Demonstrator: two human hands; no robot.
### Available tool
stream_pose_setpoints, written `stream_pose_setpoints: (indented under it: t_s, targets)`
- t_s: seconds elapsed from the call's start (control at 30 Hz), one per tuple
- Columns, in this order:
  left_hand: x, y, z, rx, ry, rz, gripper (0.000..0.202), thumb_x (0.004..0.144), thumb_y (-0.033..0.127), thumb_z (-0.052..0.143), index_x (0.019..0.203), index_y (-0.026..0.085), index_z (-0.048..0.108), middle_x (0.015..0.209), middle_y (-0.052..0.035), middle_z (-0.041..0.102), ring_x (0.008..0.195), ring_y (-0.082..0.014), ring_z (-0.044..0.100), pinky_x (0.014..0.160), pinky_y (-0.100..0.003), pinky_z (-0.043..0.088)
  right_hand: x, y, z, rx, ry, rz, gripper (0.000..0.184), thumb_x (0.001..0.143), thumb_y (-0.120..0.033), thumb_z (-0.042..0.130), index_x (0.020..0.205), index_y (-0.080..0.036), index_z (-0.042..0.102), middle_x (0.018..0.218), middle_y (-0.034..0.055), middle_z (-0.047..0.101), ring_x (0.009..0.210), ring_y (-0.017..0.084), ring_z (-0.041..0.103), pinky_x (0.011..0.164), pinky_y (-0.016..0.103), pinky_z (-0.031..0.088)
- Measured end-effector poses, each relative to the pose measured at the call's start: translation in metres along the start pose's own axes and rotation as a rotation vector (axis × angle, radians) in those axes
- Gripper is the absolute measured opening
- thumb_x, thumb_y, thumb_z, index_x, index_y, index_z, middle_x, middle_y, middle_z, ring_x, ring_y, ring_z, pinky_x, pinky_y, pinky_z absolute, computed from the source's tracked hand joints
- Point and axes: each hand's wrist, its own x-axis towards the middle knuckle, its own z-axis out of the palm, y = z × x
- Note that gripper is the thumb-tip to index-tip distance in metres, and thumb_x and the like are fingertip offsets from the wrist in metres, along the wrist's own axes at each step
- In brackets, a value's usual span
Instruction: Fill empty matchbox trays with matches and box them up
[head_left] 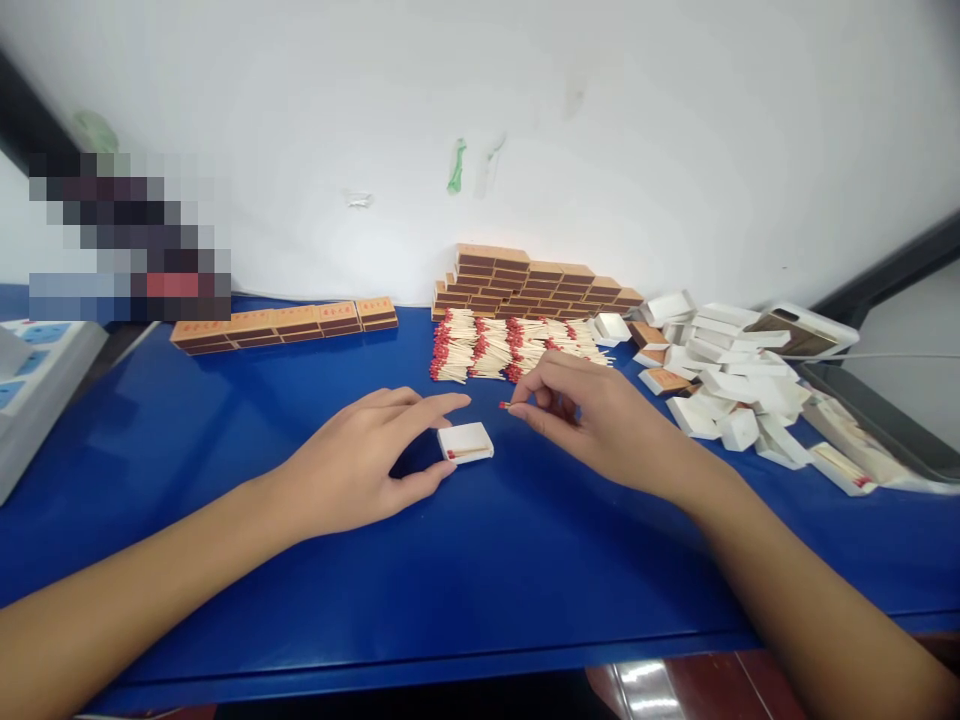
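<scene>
A small white matchbox tray (465, 440) lies on the blue table with a few red-headed matches along its near side. My left hand (360, 455) has its thumb at the tray's near left corner and another finger at its far left edge, with the index finger raised above it. To the right, my right hand (577, 415) is closed in a pinch on matches, whose red heads (504, 405) poke out past the fingertips. Beyond that hand, piles of loose matches (491, 345) lie in rows, their red heads to the left.
Closed matchboxes (540, 285) are stacked against the white wall. Another row of matchboxes (285, 322) stands at the back left. White trays (731, 360) lie heaped at the right, beside a phone (814, 328). A power strip (52, 370) is at the far left.
</scene>
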Motion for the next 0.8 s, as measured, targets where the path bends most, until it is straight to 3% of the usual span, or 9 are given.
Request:
stream_pose_setpoints:
  t_s: [0.23,0.57,0.8]
  targets:
    - [-0.0007,-0.0018,0.0002,-0.013,-0.033,-0.023,0.056,0.102,0.036,0.066,0.155,0.023,0.055,0.119,-0.0084,0.078,0.112,-0.0272,0.072,0.098,-0.045,0.062,-0.0005,-0.0004,0.0001,-0.027,0.001,-0.016,0.014,0.107,-0.03,0.064,0.096,-0.021,0.067,0.087,0.002,0.061,0.074,0.016,0.054,0.065,0.03,0.043]
    - [-0.0012,-0.0005,0.0006,-0.048,0.036,0.07,0.056,0.101,0.024,0.07,0.154,0.026,0.051,0.129,-0.0036,0.076,0.116,-0.0223,0.07,0.103,-0.039,0.059,-0.0021,-0.0006,0.0015,-0.052,-0.025,-0.025,0.013,0.107,-0.028,0.062,0.098,-0.021,0.067,0.089,0.0027,0.062,0.075,0.016,0.056,0.066,0.03,0.044]
    - [-0.0018,-0.0008,0.0016,-0.028,0.048,0.072,0.055,0.102,0.027,0.07,0.153,0.023,0.052,0.122,-0.0058,0.076,0.114,-0.0233,0.071,0.102,-0.041,0.06,-0.0023,-0.0073,0.0034,-0.004,-0.027,-0.042,0.008,0.106,-0.025,0.064,0.099,-0.021,0.067,0.09,0.0027,0.062,0.077,0.016,0.057,0.066,0.03,0.044]
